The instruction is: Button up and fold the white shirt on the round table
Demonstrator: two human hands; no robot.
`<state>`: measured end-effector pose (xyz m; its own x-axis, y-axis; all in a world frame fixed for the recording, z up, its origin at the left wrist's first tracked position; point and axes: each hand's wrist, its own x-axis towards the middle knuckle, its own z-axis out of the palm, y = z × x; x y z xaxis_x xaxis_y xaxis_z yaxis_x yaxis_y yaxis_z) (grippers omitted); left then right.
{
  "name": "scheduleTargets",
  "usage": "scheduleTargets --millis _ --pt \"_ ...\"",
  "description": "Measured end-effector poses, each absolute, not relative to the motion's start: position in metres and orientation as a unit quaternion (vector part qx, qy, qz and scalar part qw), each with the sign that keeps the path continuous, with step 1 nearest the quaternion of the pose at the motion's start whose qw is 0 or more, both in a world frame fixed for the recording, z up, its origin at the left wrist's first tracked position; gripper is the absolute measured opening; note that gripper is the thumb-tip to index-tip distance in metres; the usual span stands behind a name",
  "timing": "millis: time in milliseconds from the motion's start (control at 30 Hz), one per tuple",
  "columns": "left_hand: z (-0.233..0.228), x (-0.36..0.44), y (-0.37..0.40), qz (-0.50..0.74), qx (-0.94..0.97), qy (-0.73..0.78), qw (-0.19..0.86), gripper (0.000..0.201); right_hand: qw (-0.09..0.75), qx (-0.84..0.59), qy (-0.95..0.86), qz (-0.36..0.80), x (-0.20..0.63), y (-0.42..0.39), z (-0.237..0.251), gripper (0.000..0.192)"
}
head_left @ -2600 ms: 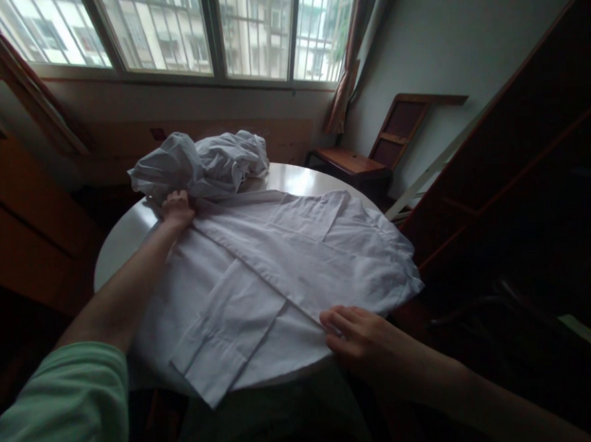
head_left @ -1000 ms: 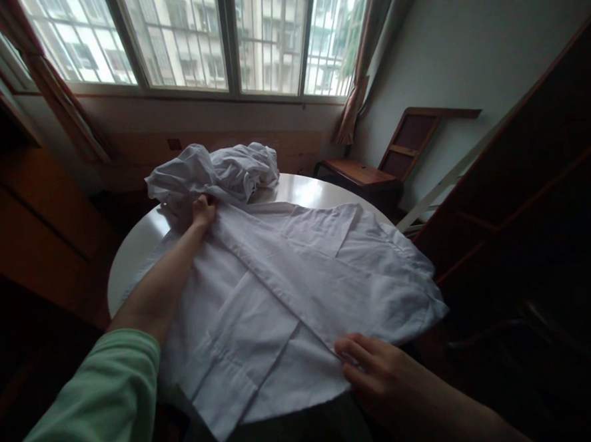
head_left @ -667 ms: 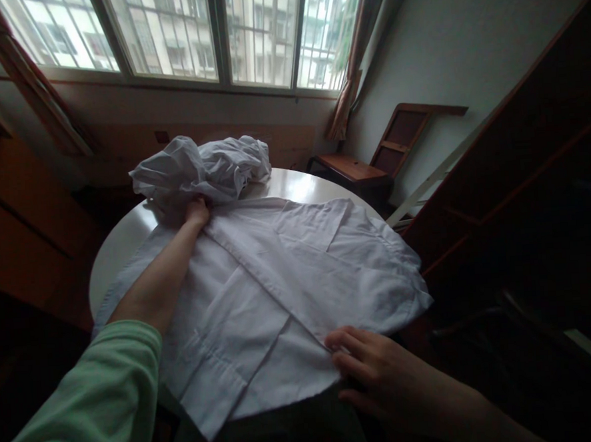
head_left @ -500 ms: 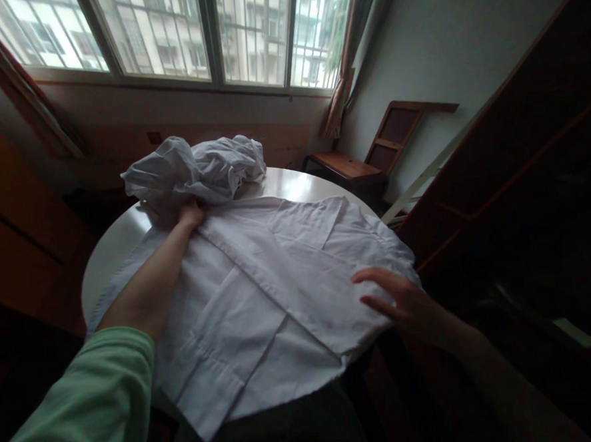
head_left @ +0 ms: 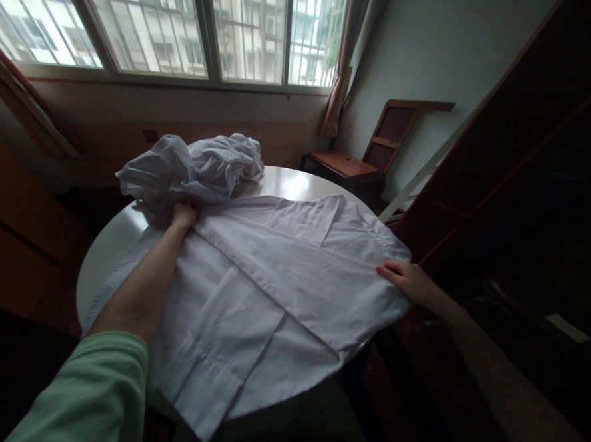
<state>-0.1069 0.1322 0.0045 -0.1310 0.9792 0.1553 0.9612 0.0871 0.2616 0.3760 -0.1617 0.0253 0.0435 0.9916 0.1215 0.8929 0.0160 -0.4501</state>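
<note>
A white shirt (head_left: 274, 282) lies spread flat over a round white table (head_left: 297, 179), with a sleeve folded across it. My left hand (head_left: 182, 214) reaches to the shirt's far edge and pinches the cloth there, just under a crumpled pile of white cloth (head_left: 192, 167). My right hand (head_left: 410, 282) is at the shirt's right edge, where the cloth hangs over the table rim, fingers on the fabric. Whether it grips the cloth is hard to tell.
A wooden chair (head_left: 366, 153) stands behind the table near the wall. Dark wooden furniture (head_left: 523, 180) fills the right side, and more wood furniture (head_left: 15, 225) stands on the left. A barred window (head_left: 184, 34) runs along the back wall.
My right hand has left the shirt's near hem and moved up and right to the shirt's right edge. My left hand stays on the far edge.
</note>
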Motion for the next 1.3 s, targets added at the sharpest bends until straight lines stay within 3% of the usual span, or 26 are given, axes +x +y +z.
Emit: scheduleTargets --millis 400,667,833,967,1167,1300 --pt "0.007 -0.106 0.127 0.149 0.635 0.757 0.034 0.050 0.221 -0.710 -0.664 0.081 0.392 -0.177 0.016 0.058" --pt "0.010 -0.104 0.121 0.177 0.640 0.747 0.035 0.049 0.192 -0.694 -0.694 -0.003 0.397 -0.175 0.013 0.048" --pt "0.009 -0.104 0.122 0.176 0.640 0.747 0.036 0.049 0.253 -0.659 -0.703 -0.088 0.394 -0.149 0.036 0.028" --pt "0.009 -0.104 0.122 0.165 0.644 0.746 0.033 0.048 0.273 -0.597 -0.752 -0.057 0.363 -0.083 0.059 0.021" --pt "0.006 -0.105 0.123 0.155 0.648 0.746 0.019 0.048 0.168 -0.553 -0.816 0.009 0.293 0.021 0.043 0.042" --pt "0.006 -0.105 0.123 0.158 0.646 0.746 0.019 0.048 0.127 -0.645 -0.753 0.010 0.284 0.057 0.022 0.057"
